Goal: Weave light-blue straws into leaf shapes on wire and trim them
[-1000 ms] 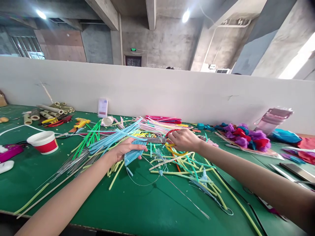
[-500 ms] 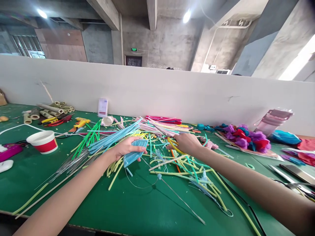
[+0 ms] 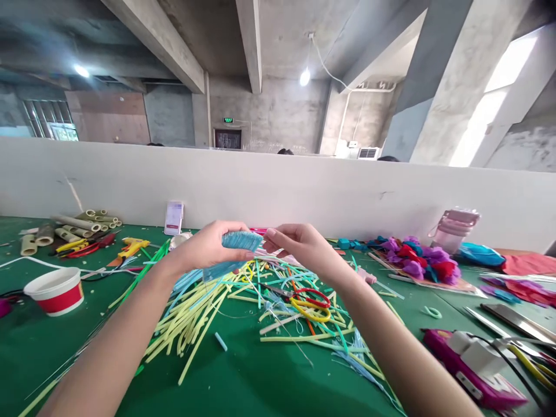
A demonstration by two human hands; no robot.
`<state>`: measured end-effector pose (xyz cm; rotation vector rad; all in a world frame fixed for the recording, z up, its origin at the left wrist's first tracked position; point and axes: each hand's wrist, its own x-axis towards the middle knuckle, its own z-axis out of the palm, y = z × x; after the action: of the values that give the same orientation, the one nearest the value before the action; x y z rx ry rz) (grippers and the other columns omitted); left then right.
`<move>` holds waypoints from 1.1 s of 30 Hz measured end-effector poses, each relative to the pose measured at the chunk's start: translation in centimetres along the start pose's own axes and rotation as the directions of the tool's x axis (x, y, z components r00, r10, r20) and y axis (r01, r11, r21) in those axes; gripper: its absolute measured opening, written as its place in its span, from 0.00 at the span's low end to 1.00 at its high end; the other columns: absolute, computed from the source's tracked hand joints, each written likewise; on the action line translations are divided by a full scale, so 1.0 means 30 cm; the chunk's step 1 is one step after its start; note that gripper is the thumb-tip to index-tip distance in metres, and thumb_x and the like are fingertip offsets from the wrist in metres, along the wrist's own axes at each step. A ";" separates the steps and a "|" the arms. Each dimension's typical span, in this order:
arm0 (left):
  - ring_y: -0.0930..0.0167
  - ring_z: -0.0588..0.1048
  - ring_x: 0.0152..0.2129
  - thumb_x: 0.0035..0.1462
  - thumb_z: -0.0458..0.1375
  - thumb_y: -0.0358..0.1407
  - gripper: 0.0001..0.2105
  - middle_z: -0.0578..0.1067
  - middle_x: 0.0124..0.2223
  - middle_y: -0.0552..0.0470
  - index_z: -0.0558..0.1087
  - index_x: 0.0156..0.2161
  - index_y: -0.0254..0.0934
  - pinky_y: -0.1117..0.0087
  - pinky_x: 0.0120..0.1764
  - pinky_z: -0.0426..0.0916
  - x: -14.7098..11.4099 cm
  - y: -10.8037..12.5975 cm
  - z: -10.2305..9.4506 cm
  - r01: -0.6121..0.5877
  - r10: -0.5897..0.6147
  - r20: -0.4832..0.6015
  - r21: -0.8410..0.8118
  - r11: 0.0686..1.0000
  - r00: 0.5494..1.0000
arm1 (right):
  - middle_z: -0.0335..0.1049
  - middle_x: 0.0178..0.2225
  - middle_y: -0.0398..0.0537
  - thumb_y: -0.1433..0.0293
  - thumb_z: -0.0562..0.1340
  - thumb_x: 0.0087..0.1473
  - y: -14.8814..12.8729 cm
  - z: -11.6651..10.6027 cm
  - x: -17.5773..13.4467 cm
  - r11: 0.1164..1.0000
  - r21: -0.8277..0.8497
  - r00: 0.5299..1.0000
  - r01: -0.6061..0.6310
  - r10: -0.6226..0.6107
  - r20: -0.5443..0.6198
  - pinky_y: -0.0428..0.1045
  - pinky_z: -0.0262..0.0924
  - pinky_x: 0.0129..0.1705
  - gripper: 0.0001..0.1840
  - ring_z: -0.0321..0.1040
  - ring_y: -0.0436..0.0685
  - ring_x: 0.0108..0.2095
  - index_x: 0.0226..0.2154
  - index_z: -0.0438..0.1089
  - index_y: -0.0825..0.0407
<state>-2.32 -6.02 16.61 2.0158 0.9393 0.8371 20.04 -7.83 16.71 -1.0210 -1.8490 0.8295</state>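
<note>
My left hand (image 3: pixel 212 246) is closed around a flat light-blue piece (image 3: pixel 241 239) made of narrow strips side by side, raised above the pile. Facing it, my right hand (image 3: pixel 299 243) has thumb and fingers pinched together at the piece's right end; whatever lies between those fingertips is too small to make out. Below my right hand, scissors with red and yellow handles (image 3: pixel 310 304) lie on the loose stems. Yellow-green fuzzy stems (image 3: pixel 191 318) spread beneath my left hand. A short blue stem piece (image 3: pixel 220 341) rests on the green table (image 3: pixel 243 388).
A paper cup (image 3: pixel 56 292), a yellow glue gun (image 3: pixel 132 248), bamboo tubes (image 3: pixel 78 226) and a propped phone (image 3: pixel 174 218) stand or lie to the left. Rightward are purple and red petals (image 3: pixel 425 258), a pink bottle (image 3: pixel 456 231) and a magenta power strip (image 3: pixel 473 370). A white partition (image 3: pixel 278 191) runs behind.
My right hand has let go of the scissors, which now lie on the pile, and has moved left to the blue piece. My left hand has lifted the piece. The camera has tilted up.
</note>
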 end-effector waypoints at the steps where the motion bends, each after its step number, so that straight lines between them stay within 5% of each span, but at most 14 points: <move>1: 0.68 0.77 0.24 0.47 0.68 0.45 0.15 0.79 0.31 0.52 0.77 0.39 0.40 0.72 0.25 0.70 -0.007 0.029 -0.005 -0.042 0.044 -0.027 0.071 0.997 0.999 | 0.79 0.31 0.50 0.53 0.63 0.56 -0.025 0.016 -0.009 0.998 0.020 0.998 0.056 -0.055 -0.040 0.49 0.68 0.36 0.20 0.74 0.53 0.32 0.31 0.76 0.53; 7: 0.71 0.71 0.21 0.48 0.68 0.42 0.11 0.75 0.25 0.56 0.80 0.37 0.42 0.75 0.23 0.63 -0.053 0.144 -0.013 -0.172 0.253 -0.217 0.332 0.927 0.943 | 0.78 0.30 0.47 0.54 0.65 0.54 -0.080 0.042 -0.031 0.975 -0.016 0.955 0.222 -0.221 -0.198 0.48 0.64 0.33 0.17 0.72 0.53 0.32 0.32 0.76 0.52; 13: 0.72 0.71 0.23 0.49 0.67 0.42 0.11 0.76 0.27 0.56 0.80 0.38 0.42 0.75 0.24 0.63 -0.040 0.139 0.003 -0.202 0.332 -0.293 0.397 0.895 0.896 | 0.77 0.30 0.48 0.54 0.65 0.55 -0.063 0.028 -0.018 0.971 -0.003 0.949 0.237 -0.233 -0.211 0.48 0.64 0.34 0.18 0.73 0.54 0.32 0.33 0.75 0.53; 21: 0.68 0.77 0.31 0.45 0.70 0.47 0.26 0.78 0.40 0.49 0.74 0.48 0.39 0.74 0.26 0.71 0.056 0.067 0.018 -0.241 0.225 -0.447 0.023 0.970 0.866 | 0.78 0.29 0.50 0.53 0.63 0.56 0.019 0.014 0.038 0.957 -0.082 0.838 0.278 -0.283 -0.466 0.51 0.66 0.37 0.19 0.74 0.55 0.32 0.31 0.71 0.53; 27: 0.74 0.74 0.19 0.44 0.70 0.46 0.24 0.78 0.37 0.49 0.75 0.46 0.37 0.76 0.18 0.65 0.074 0.042 0.002 -0.263 0.210 -0.521 -0.029 0.964 0.827 | 0.79 0.33 0.51 0.54 0.59 0.59 0.010 0.000 0.027 0.965 -0.001 0.892 0.263 -0.243 -0.382 0.52 0.67 0.42 0.20 0.76 0.56 0.38 0.35 0.75 0.54; 33: 0.78 0.69 0.16 0.46 0.69 0.46 0.21 0.77 0.35 0.52 0.75 0.44 0.37 0.77 0.18 0.64 0.061 0.051 -0.001 -0.270 0.237 -0.494 0.005 0.963 0.837 | 0.80 0.32 0.50 0.60 0.63 0.56 -0.007 -0.025 -0.003 0.969 -0.060 0.912 0.241 -0.247 -0.329 0.48 0.64 0.33 0.14 0.75 0.54 0.33 0.32 0.75 0.54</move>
<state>-0.89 -5.21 18.33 1.9292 0.9025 1.5643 20.68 -7.88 17.16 -0.8581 -1.6494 0.4576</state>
